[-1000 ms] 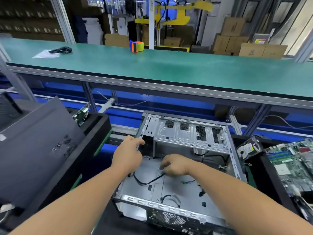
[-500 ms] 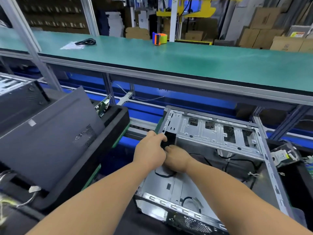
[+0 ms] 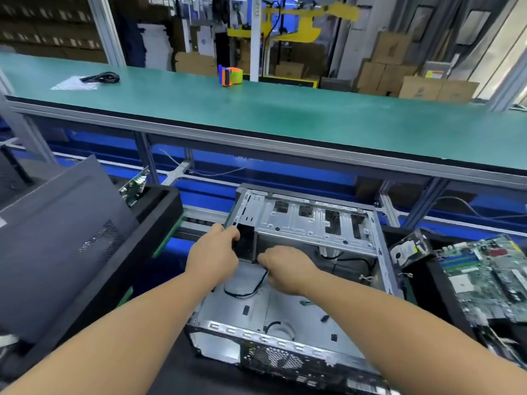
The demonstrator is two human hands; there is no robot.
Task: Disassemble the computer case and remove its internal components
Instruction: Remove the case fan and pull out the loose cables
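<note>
- Your left hand curls over the front-left edge of the computer case at 6 o'clock, likely bracing it.
- Your right hand pinches a black cable beside the dark bay, apparently to free it.
- The case holds only loose cables.
- At 3 o'clock, a black tray carries a motherboard and hard drive.

The right hand, pressed against the left hand half a second ago, now sits apart from it inside the computer case, drawing the black cable up taut from the case floor
</note>
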